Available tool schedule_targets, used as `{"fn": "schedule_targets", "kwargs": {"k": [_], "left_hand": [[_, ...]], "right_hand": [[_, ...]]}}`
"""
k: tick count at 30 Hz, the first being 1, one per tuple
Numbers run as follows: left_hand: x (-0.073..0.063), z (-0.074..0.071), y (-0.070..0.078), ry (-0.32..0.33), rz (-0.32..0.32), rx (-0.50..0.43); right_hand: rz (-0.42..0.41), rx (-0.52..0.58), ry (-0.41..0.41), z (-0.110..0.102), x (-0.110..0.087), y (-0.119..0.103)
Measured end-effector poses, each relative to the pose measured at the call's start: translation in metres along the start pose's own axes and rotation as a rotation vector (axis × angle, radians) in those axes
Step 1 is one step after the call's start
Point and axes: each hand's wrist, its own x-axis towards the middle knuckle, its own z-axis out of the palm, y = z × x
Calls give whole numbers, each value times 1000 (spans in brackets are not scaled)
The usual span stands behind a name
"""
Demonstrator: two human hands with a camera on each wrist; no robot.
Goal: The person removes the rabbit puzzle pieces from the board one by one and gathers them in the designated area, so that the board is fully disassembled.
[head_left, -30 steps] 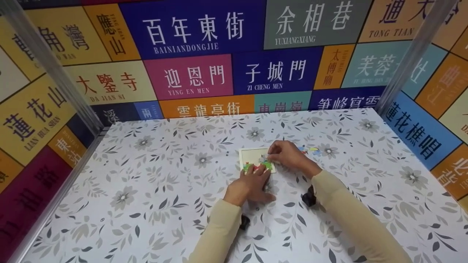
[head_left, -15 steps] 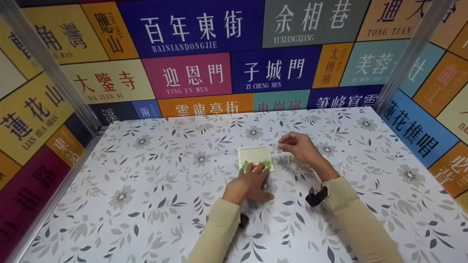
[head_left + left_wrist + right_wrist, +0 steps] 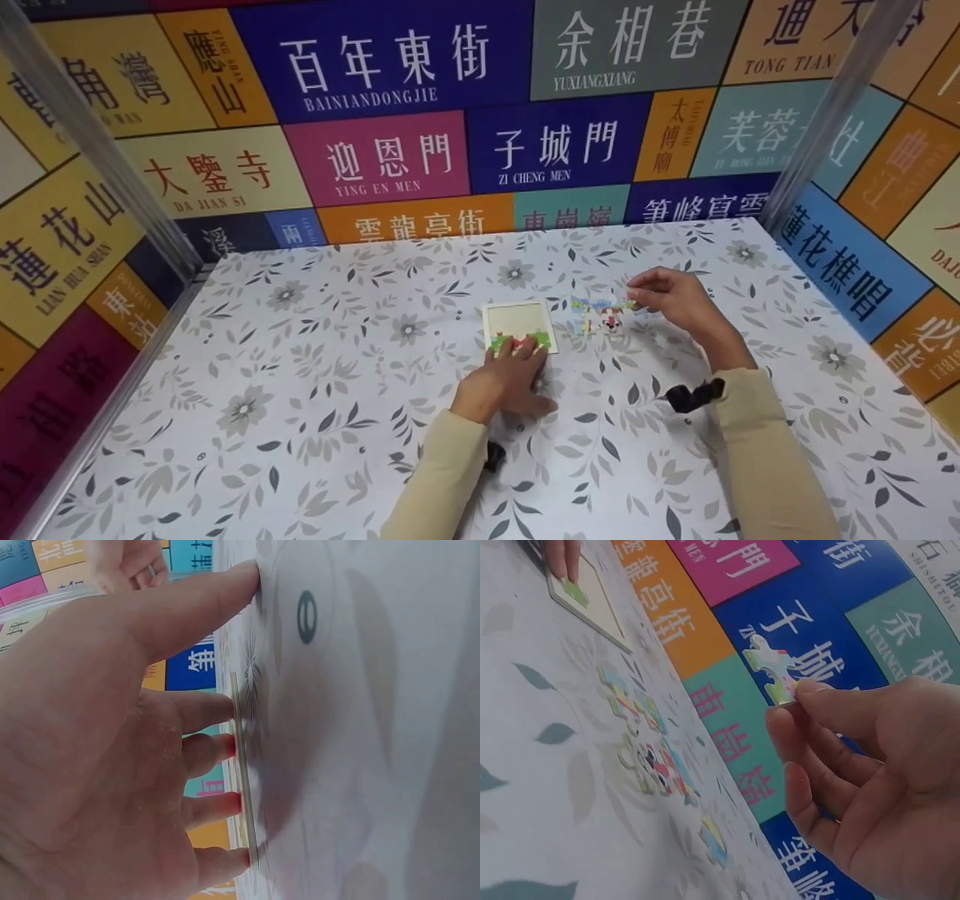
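Observation:
A small jigsaw board point(image 3: 517, 312) with a pale frame lies on the patterned tabletop, green and red pieces along its near side. My left hand point(image 3: 510, 379) holds it down there, fingers extended onto its near edge. In the left wrist view, the fingertips point(image 3: 238, 802) press at the thin board's edge and the thumb reaches the tabletop. To the right, my right hand point(image 3: 679, 300) is raised above the table. Thumb and forefinger pinch a jigsaw piece point(image 3: 772, 669) with white, green and pink on it.
Several loose jigsaw pieces point(image 3: 606, 319) lie on the table between the board and my right hand. One blue and yellow piece point(image 3: 714, 840) lies apart from the others. Behind the table stands a wall of colourful signs point(image 3: 390, 154), with transparent posts at the corners.
My right hand has moved right from the board, past the loose pieces, which now show more fully. A grey piece seen earlier on the board is no longer there. My left hand stays put.

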Motion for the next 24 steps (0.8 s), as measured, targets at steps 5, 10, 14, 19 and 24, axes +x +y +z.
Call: {"fn": "schedule_targets", "kwargs": {"k": [5,10,14,19,24], "left_hand": [[0,1,-1,-8,-3,-11],[0,1,0,-12,7,8],[1,1,0,-14,19,14],[2,0,0,-11,16,24],[1,0,0,1,16,47]], "right_hand": [[83,2,-51,-14,-2,17],[182,33,-112,-24,-7,31],[237,13,-115,-25,-8,39],[260,-34,-105,-22,-5,46],[275,-91,-86,-16,-1,46]]}}
